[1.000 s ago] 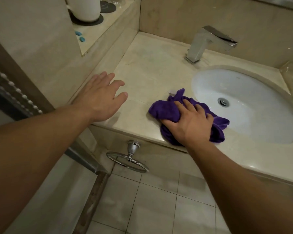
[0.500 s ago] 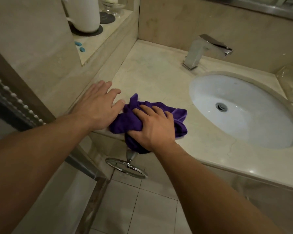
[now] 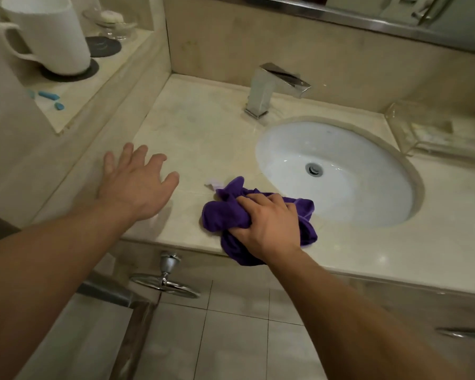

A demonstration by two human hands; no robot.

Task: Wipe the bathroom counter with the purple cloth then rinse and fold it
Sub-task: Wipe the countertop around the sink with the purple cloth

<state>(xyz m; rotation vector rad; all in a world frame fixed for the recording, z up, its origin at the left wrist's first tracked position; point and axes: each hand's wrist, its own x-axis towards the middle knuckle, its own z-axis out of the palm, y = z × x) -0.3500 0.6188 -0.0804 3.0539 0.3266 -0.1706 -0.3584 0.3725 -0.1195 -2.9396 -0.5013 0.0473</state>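
R hand [image 3: 266, 223] is clamped on the purple cloth [image 3: 220, 215]: fingers curled over the top, thumb tucked into the near side, cloth bunched into a wad under the palm. So no reach is needed. The cloth sits right beneath the hand and spills out at 9 o'clock and 3 o'clock of it. L hand [image 3: 137, 185] is slack, fingers spread, palm down, holding nothing. Can't tell if it touches the stone or hangs just above.

Taking 12 as toward the back wall, the wad lies on the counter [image 3: 203, 138] at its front edge. Its long axis runs approx. 9-to-3 along that edge, w/ a flap drooping over the lip at 6. A small pale tag [image 3: 211, 183] pokes out at 11. The sink [image 3: 354, 193] rim is just beside the cloth at 2, and the tap [image 3: 266, 89] is well apart at 12. L hand is near but clear of the cloth, at 9–10.

Judgement: wiping is mid-way, rinse and fold not yet begun. The biggest unswept stretch looks to be at 10–12 from the cloth, btw L hand and tap, so the next stroke prob. pushes away and leftward. Since R hand is the one already on the cloth, L hand may need to clear out. Risk: the hanging flap drags or slips off the edge.
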